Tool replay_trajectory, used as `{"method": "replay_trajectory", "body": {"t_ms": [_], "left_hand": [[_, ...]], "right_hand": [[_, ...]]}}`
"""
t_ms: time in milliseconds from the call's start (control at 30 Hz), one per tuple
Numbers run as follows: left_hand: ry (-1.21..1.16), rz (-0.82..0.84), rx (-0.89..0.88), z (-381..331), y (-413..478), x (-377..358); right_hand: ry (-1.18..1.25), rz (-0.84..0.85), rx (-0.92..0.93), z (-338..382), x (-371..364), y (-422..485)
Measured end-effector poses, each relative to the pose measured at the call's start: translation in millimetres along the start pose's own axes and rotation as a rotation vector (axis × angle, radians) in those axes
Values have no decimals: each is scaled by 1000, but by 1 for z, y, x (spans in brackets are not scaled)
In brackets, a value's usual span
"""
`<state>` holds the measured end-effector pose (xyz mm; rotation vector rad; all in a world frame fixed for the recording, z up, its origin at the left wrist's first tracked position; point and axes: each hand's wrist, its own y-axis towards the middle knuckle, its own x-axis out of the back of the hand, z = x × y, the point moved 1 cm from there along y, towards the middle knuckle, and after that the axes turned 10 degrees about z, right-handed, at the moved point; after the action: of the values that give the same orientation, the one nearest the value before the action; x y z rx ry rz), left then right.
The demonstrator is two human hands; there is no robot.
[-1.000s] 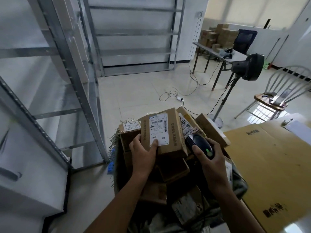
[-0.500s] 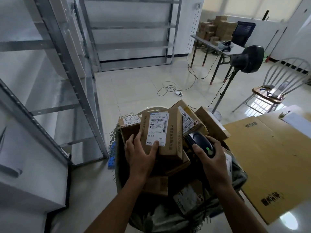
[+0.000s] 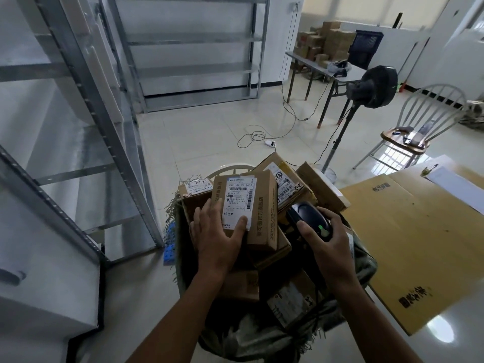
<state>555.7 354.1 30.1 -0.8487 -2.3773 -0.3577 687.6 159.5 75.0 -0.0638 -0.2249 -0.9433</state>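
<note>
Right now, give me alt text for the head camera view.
A left hand grips a labelled box above a sack of parcels while the right hand holds a scanner beside it. Metal shelves stand at left.

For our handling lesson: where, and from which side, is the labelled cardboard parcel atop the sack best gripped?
Grip the cardboard parcel by its lower end, from the left, as the left hand does: fingers round the left edge, thumb below the barcodes. It is slim and leans label-up, so this keeps the shipping label clear for the barcode scanner in the right hand.
</note>
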Motion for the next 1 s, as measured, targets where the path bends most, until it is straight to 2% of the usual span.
{"method": "replay_trajectory", "body": {"t_ms": [200, 1000], "left_hand": [[51, 33, -85, -12, 3, 4], [69, 78, -106, 7, -14, 8]], "right_hand": [[-25, 4, 23, 4, -2, -1], [-28, 16, 22, -5, -11, -18]]}}
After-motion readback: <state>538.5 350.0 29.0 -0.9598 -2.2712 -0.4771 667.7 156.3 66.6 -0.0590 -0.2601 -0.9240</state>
